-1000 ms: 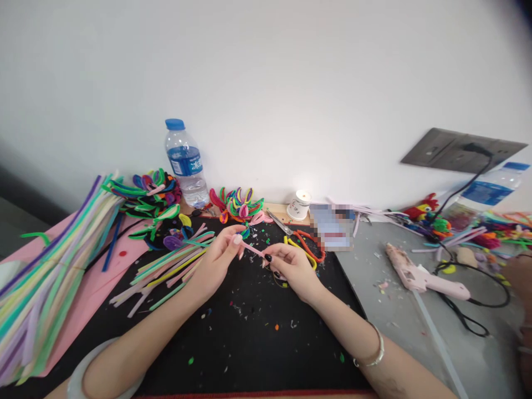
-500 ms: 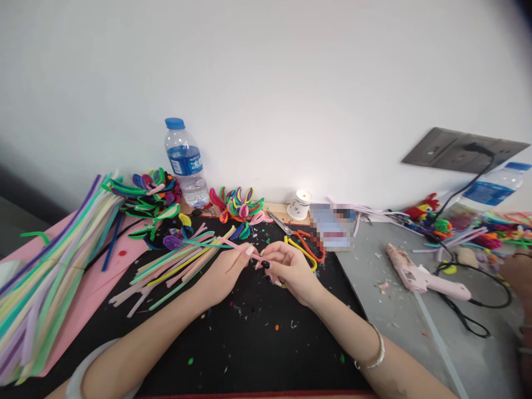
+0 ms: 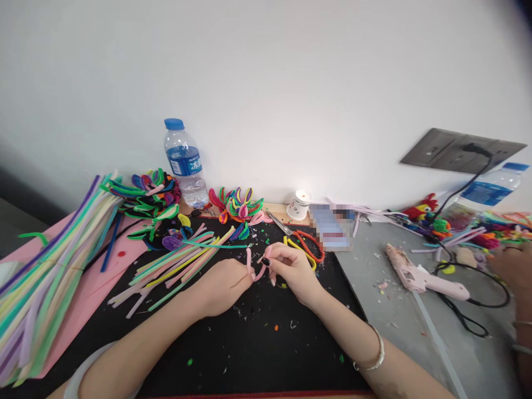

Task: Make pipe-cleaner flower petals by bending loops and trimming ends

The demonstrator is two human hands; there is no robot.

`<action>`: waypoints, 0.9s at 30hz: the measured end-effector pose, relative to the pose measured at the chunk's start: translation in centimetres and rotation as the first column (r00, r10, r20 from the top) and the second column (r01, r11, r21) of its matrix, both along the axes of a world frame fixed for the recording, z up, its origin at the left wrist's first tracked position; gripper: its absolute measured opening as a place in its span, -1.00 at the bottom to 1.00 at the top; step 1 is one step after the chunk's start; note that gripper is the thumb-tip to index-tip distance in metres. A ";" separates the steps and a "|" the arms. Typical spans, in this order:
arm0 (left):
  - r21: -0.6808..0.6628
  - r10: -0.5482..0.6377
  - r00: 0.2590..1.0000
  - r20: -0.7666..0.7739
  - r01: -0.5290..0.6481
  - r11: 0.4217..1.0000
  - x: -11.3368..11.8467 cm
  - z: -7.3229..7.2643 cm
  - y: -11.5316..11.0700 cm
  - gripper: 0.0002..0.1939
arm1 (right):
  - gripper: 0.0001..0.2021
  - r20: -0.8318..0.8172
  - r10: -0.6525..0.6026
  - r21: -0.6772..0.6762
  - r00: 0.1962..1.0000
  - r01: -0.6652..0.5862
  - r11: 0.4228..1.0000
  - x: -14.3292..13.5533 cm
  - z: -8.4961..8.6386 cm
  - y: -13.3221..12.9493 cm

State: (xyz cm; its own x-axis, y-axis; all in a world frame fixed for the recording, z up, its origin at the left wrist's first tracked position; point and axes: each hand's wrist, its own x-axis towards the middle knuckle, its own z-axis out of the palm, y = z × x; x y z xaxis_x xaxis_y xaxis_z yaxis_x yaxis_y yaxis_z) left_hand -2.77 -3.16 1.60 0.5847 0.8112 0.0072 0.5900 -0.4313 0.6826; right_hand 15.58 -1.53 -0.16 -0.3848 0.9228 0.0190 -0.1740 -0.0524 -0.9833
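Observation:
A pink pipe cleaner (image 3: 249,259) is bent into a curve between my two hands, over the black mat (image 3: 257,343). My left hand (image 3: 226,284) is closed on its left part, with one end sticking up above the fingers. The fingertips of my right hand (image 3: 288,270) pinch the other part, the thumb showing a dark nail. Left of my hands lies a loose pile of cut pipe cleaners (image 3: 178,271) in pastel colours. Just beyond my right hand are scissors (image 3: 307,244) with red and yellow handles.
A big pipe cleaner bundle (image 3: 62,282) lies at left. Behind stand a water bottle (image 3: 185,166), a colourful pipe cleaner flower (image 3: 239,205) and a paper cup (image 3: 298,205). A pink glue gun (image 3: 428,280) with its cord lies right, near another person's hand (image 3: 509,266).
The pink pipe cleaner has gone from nearly straight to bent, its left end now pointing up. My left hand has turned and dropped slightly. The other person's hand has moved slightly inward.

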 end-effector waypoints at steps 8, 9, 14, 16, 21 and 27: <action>0.043 -0.134 0.983 -0.123 0.140 0.989 0.1 0.4 -0.3 -0.62 | -0.84 -0.027 0.080 -0.057 0.996 -0.081 0.995 -0.6 0.2 -0.7; 0.039 -0.136 0.981 -0.137 0.142 0.989 0.1 0.5 -0.3 -0.61 | -0.83 -0.029 0.092 -0.063 0.995 -0.094 0.994 -0.6 0.3 -0.7; 0.035 -0.154 0.970 -0.189 0.163 0.986 0.2 0.6 -0.5 -0.62 | -0.81 0.047 0.173 -0.051 0.984 -0.171 0.984 -0.3 0.8 -0.7; 0.050 -0.176 0.960 -0.217 0.191 0.980 0.3 0.5 -0.6 -0.64 | -0.81 0.094 0.168 -0.008 0.981 -0.168 0.986 -0.2 0.9 -0.7; 0.110 -0.214 0.949 -0.234 0.244 0.964 0.2 -0.4 -0.8 -0.68 | -0.83 0.169 0.144 0.103 0.975 -0.162 0.981 0.0 0.7 -0.9; 0.082 -0.136 0.959 -0.249 0.161 0.984 0.3 -0.1 -0.6 -0.61 | -0.83 0.095 0.061 -0.014 0.994 -0.060 0.998 -0.2 0.9 -0.7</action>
State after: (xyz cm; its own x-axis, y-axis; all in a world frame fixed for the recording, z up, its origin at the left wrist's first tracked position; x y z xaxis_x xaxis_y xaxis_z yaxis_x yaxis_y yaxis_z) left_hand -2.47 -3.77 1.52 0.6928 0.7175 -0.0718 0.6557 -0.5855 0.4767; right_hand 15.40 -2.23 0.71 -0.4396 0.8977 -0.0304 -0.0759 -0.0708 -0.9946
